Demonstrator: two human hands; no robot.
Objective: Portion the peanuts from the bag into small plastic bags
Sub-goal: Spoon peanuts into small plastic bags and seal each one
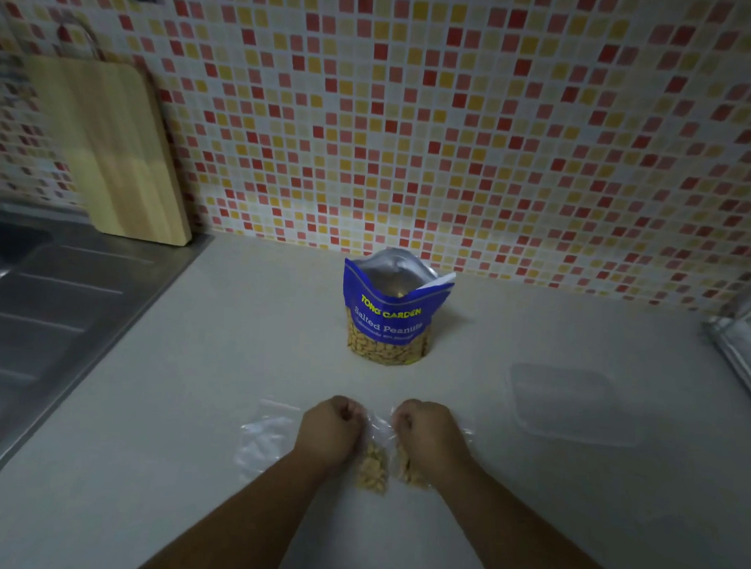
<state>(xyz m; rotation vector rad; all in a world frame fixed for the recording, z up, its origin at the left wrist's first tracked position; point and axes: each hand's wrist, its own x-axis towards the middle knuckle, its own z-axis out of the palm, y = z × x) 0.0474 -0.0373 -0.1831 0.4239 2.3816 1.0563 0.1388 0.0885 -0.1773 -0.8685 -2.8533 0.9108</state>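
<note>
1. The left hand (329,430) and the right hand (429,430) are closed on the top of a small bag (379,463) with peanuts, low over the tabletop (184,405).
2. The peanut bag (391,315) stands open behind them, near the tiled wall (461,114).
3. Empty bags (266,435) lie just left of the left hand.
4. A clear lid (572,403) lies on the right.

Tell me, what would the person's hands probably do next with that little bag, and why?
Probably press the top closed. Both the left hand and right hand pinch the upper edge of a small plastic bag that already holds peanuts, so sealing seems due before returning to the open peanut bag.
</note>
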